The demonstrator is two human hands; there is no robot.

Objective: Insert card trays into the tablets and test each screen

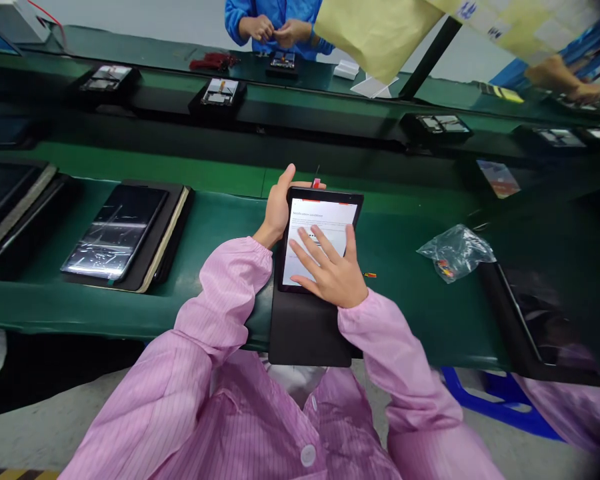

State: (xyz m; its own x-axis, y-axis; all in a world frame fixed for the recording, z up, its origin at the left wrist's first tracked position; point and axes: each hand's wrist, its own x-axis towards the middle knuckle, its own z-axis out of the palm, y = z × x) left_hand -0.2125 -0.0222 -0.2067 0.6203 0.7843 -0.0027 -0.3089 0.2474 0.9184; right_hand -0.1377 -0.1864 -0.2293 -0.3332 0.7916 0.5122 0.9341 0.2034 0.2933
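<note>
A black tablet point(325, 212) with a lit white screen lies tilted in front of me. My left hand point(279, 208) grips its upper left edge, thumb up along the side and fingers behind it. Spread over the lit screen are the fingers of my right hand point(333, 270); whether they touch the glass I cannot tell. Beneath the tablet a dark flat pad point(310, 330) reaches past the table's front edge. A small red and white tag point(317, 183) shows at the tablet's top edge, and a little orange strip point(370, 275) lies right of it.
Left stands a stack of pads with a film-covered tablet point(117, 230) on top. Right lie a clear plastic bag point(455, 252) with small parts and another dark tablet point(550, 313). Opened devices point(220, 93) line the dark conveyor beyond. Co-workers in blue point(280, 27) sit across.
</note>
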